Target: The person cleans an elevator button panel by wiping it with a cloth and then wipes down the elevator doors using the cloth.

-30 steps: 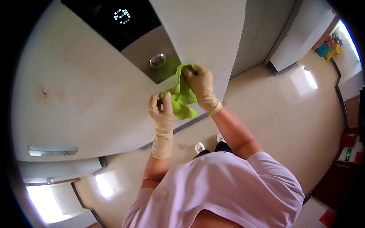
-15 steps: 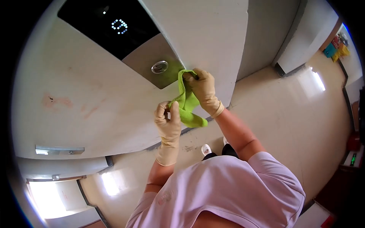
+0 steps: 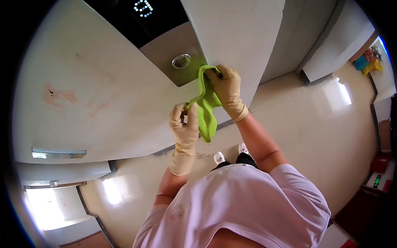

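A bright green cloth (image 3: 207, 109) hangs between my two hands, its lower end dangling loose. My left hand (image 3: 184, 122), in a cream rubber glove, pinches one edge between thumb and fingers. Higher up, my right hand (image 3: 227, 84), gloved the same way, grips the top of the cloth with bent fingers. Just beyond the cloth is the metal elevator call panel (image 3: 165, 53) on the wall. It carries a round button (image 3: 181, 61) and a black display (image 3: 140, 20) lit with a dotted 9. Whether the cloth touches the panel's corner I cannot tell.
Reddish smudges (image 3: 60, 96) mark the pale wall (image 3: 124, 111) left of the panel. Below them a small metal plate (image 3: 59, 153) is fixed to it. Tiled floor (image 3: 297, 124) stretches right, with colourful bags (image 3: 370, 62) at the far end. A bright window (image 3: 44, 208) lies lower left.
The loose end of the cloth has swung down and now hangs straighter. Both hands keep their hold on it. The camera view has shifted slightly, with the panel higher and further right.
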